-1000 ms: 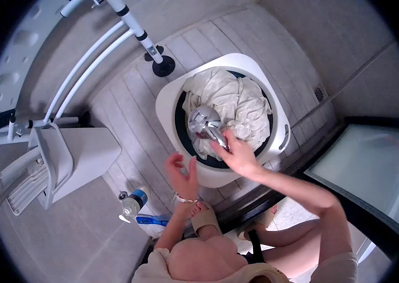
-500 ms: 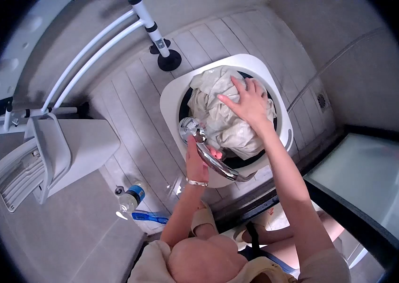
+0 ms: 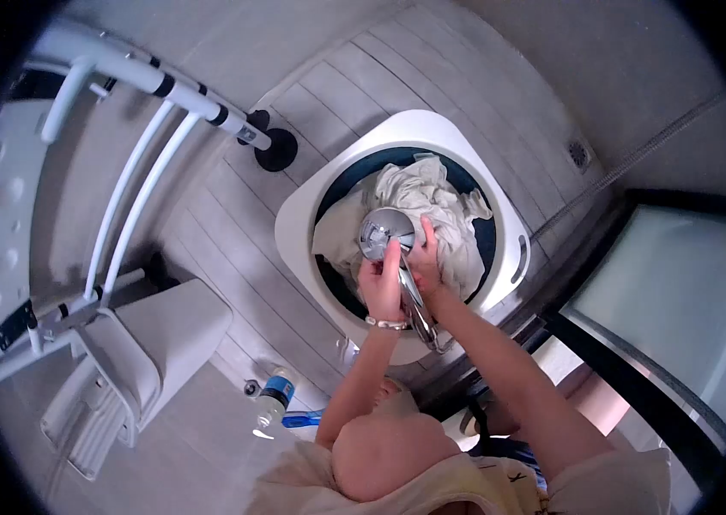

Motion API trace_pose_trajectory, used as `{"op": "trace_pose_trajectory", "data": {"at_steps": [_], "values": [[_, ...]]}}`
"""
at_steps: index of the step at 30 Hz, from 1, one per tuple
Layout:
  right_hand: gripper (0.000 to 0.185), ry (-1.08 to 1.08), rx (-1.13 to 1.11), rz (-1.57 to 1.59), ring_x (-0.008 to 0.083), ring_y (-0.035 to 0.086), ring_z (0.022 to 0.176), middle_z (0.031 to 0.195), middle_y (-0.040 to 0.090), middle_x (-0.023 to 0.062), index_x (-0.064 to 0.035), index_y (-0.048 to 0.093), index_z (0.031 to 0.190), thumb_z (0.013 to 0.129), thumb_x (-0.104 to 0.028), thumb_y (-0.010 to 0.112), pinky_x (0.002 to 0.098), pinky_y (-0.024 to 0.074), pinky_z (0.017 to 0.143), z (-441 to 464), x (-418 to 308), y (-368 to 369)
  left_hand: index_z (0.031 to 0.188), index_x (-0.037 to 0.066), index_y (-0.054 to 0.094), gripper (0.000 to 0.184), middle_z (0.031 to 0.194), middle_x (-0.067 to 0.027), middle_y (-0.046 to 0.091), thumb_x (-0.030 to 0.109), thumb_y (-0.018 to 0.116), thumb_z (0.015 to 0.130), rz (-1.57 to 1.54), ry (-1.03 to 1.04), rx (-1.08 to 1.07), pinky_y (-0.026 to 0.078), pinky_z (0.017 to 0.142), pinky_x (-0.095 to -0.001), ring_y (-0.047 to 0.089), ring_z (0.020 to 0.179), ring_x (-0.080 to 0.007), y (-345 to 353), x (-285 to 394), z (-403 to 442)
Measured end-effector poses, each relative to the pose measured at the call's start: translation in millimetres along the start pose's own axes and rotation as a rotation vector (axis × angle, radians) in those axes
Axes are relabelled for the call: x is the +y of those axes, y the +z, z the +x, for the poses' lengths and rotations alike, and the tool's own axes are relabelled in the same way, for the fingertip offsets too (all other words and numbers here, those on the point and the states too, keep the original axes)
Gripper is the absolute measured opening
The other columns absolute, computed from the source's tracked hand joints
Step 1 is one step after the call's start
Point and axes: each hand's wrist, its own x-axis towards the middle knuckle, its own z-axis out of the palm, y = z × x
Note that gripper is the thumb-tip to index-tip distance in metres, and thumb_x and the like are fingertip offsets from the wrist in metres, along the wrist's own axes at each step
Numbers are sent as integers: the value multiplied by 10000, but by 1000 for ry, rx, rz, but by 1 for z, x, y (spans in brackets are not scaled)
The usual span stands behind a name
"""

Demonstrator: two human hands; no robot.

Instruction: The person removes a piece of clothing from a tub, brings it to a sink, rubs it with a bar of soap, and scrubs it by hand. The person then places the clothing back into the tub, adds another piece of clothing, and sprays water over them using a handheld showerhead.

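A chrome shower head hangs over a white tub with a dark inside. Wet off-white cloth lies bunched in the tub. My left hand grips the shower head near its neck, the thumb along the chrome, the other fingers partly hidden. Just right of the shower handle, my right hand is low against the cloth, with one finger stretched upward and the rest partly hidden behind the handle.
A white chair and a white tubular frame stand at the left. A bottle and a blue brush are on the floor at lower left. A hose crosses the right side, above a glass panel.
The shower head went from my right hand to my left. My right hand moved from the top of the cloth down beside the handle. The cloth has shifted, showing more dark tub lining.
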Motion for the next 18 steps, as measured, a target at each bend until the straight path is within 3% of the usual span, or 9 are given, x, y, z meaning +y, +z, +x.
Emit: {"op": "trace_pose_trajectory", "data": {"at_steps": [2,4,6,9,11,14,18], "values": [[309,-284,-168,-536,408,183,1256,1214,407,159,-38,577,1015,738,-149,494,478,175,1026,5,22,3,862,14,539,241,640,-37,543,239,610,811,90,90,33,437,375,-253,531,427,-136,-3,-10,28],[343,47,-161,-60,407,178,1259,1245,381,167,-35,550,1069,752,-145,481,455,186,1029,12,16,3,872,12,541,248,662,-39,550,239,616,805,48,-58,41,435,386,-244,533,439,-133,9,6,35],[401,-11,-289,-184,401,184,1260,1309,324,162,-39,503,1139,747,-121,494,412,195,1034,11,34,9,864,14,539,246,672,-47,556,239,617,803,48,-207,53,434,378,-245,528,429,-131,18,17,37],[407,210,-46,170,378,229,1250,1326,310,161,-48,507,1135,730,-95,517,409,226,1019,5,37,22,828,28,553,286,587,-46,552,306,612,798,34,-134,50,430,350,-265,529,411,-148,34,27,37],[386,363,-122,393,356,282,1223,1326,310,165,-46,502,1137,754,-86,516,412,268,991,11,33,22,823,23,535,266,572,-61,555,276,612,798,62,-152,-31,438,352,-261,533,412,-147,43,39,39],[373,308,-225,272,345,297,1211,1320,316,164,-50,499,1141,771,-100,512,406,270,991,17,29,15,809,16,523,249,578,-62,553,241,628,791,82,-200,-165,448,364,-261,525,405,-137,68,60,40],[366,295,-212,250,329,316,1197,1298,344,160,-53,500,1141,781,-118,511,392,274,990,9,25,8,823,4,546,296,595,-57,561,287,625,793,201,-286,-200,454,398,-258,534,429,-136,81,32,63]]}}
